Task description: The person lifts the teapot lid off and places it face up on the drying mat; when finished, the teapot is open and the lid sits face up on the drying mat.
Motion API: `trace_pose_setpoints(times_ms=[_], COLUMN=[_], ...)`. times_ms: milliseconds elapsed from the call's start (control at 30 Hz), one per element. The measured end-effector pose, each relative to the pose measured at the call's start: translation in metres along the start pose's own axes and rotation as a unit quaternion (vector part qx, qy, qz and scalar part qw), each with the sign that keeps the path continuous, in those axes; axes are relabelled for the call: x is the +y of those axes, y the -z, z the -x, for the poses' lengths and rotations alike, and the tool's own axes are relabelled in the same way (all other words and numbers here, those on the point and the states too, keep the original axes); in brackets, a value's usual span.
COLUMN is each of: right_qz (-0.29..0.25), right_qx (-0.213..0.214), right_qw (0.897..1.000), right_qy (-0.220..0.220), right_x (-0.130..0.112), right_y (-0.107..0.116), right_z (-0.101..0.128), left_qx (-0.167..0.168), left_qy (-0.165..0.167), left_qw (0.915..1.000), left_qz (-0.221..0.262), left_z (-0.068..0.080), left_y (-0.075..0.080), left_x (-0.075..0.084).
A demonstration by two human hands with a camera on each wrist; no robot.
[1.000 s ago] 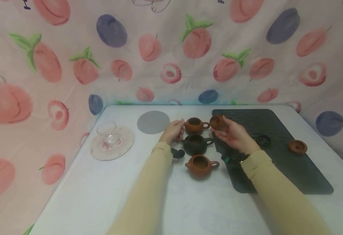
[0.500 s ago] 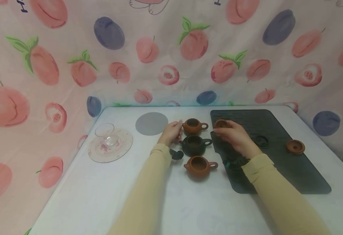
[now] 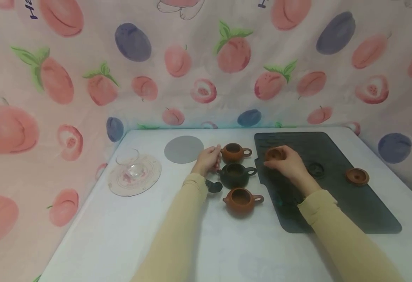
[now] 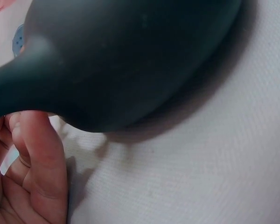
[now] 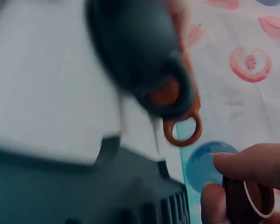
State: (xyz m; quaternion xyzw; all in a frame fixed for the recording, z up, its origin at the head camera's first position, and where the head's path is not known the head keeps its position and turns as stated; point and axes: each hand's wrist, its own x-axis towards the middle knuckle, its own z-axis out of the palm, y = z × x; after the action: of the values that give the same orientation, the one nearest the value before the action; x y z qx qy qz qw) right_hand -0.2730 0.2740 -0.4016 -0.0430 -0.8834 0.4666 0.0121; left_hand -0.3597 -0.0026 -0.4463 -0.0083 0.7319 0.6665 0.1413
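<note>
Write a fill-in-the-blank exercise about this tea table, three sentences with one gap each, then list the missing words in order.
1. The person's right hand holds a small brown lid above the dark ______.
2. In the row of three open teapots, the middle teapot is dark green and the two others are ______.
3. The clear glass cup stands on a round ______.

Missing words: mat; brown; coaster
</note>
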Motion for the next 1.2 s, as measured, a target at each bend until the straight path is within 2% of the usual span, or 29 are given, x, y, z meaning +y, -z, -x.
trace_pose_setpoints(times_ms=[133, 533, 1200], right_qz=[0.042, 0.081, 0.112], right_qx=[0.018, 0.03, 0.027], right_qw=[0.999, 0.996, 0.993], right_qy=[-0.002, -0.011, 0.018], right_x=[0.007, 0.021, 0.036], right_y=[0.003, 0.008, 0.013], right_z=[0.01, 0.013, 0.012], left_qx=[0.003, 0.007, -0.011], left_qy=[0.004, -0.007, -0.003], left_qw=[0.9999, 0.9999, 0.9999], left_qz=[-0.009, -0.012, 0.007], left_z=[0.004, 0.005, 0.0], left_y=[-0.003, -0.001, 0.003], left_x=[-0.003, 0.0, 0.0])
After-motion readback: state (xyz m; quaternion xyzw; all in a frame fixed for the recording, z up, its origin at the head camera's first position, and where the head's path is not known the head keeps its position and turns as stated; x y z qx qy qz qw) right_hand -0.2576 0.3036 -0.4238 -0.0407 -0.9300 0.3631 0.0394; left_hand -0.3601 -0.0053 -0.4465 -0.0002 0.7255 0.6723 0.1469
